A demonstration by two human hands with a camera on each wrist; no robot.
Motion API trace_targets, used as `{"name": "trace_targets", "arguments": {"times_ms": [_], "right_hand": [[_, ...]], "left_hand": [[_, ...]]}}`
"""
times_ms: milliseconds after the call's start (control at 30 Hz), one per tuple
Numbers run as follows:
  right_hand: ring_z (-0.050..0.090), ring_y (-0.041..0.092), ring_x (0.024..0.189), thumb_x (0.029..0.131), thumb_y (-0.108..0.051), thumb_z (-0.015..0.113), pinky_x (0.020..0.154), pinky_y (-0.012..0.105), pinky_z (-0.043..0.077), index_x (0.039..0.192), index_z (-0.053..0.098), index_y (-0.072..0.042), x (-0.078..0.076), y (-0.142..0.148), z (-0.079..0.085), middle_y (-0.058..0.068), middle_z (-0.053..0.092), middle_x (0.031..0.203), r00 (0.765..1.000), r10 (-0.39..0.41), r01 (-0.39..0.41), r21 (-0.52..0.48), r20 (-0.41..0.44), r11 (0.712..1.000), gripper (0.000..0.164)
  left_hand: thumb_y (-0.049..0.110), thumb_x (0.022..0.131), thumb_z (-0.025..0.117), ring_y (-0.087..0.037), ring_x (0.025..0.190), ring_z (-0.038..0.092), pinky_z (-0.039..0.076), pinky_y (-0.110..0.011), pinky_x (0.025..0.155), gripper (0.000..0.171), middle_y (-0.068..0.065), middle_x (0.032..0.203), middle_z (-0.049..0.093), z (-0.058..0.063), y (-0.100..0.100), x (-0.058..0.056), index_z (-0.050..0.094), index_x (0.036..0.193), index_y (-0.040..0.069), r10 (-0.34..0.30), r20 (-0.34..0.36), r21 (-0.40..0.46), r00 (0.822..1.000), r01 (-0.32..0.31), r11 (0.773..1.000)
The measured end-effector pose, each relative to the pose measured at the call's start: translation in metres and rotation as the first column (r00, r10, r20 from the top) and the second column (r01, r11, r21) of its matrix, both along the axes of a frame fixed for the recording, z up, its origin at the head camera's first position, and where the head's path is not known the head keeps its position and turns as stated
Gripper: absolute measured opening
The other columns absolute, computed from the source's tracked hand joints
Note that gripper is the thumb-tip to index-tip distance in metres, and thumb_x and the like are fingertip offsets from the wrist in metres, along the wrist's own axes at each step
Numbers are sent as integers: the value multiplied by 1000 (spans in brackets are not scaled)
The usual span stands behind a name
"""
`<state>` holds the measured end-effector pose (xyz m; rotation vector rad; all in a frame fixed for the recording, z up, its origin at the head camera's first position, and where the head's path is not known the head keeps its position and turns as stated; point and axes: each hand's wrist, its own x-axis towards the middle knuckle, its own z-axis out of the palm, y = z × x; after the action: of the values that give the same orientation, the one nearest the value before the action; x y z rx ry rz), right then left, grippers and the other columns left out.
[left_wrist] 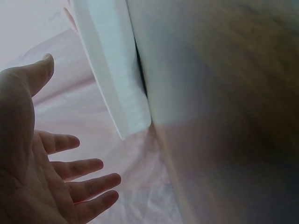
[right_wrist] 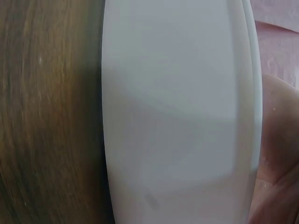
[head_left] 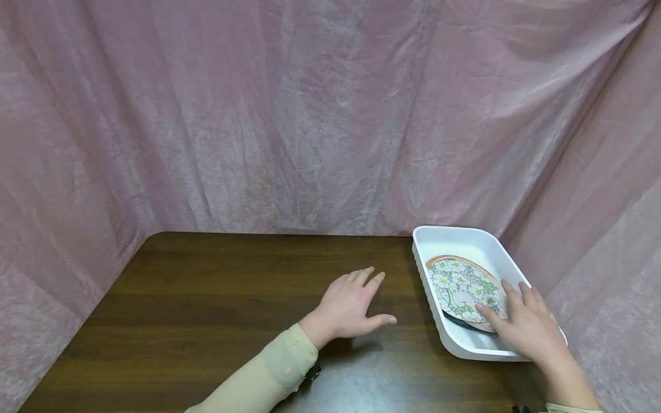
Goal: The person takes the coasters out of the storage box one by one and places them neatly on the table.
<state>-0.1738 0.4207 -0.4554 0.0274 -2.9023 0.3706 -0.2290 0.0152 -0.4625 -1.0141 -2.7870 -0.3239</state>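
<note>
At four o'clock in the head view, the right hand [head_left: 532, 330], fingers spread, extends over a white tray [head_left: 462, 242]; contact with the floral disc [head_left: 465, 291] inside, at the hand's ten o'clock, cannot be told. At six, the left hand [head_left: 347, 307], likewise spread, hovers above the brown table [head_left: 232, 292]; pink curtain [head_left: 310, 115] rises at twelve.

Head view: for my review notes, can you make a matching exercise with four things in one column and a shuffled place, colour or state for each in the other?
1. Left hand
2. Right hand
3. Tray
4. Round disc

A. Printed with white flowers
B. White, at the right side of the brown tabletop
C. Reaching over the tray's near right part
D. Outside the tray, to its left

Pairs: 1-D, 2-C, 3-B, 4-A
</note>
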Motion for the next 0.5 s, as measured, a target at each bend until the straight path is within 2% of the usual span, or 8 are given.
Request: {"name": "trace_targets", "arguments": {"times_ms": [333,500], "right_hand": [[28,70,146,110,-61,60,108,89,26,165,34,10,4,14,3,51,29,159,999,-47,47,-17,2,999,94],[30,72,142,111,-62,57,105,88,32,168,27,10,7,22,6,51,28,158,996,-68,70,-38,52,997,96]], "left_hand": [[87,102,47,-32,154,51,46,-48,122,100,-14,172,46,2,11,-6,42,173,16,-23,-31,4,999,23,1000],[87,102,48,-29,154,51,46,-47,122,100,-11,171,48,3,19,-10,43,172,16,-40,-33,24,999,41,999]]}}
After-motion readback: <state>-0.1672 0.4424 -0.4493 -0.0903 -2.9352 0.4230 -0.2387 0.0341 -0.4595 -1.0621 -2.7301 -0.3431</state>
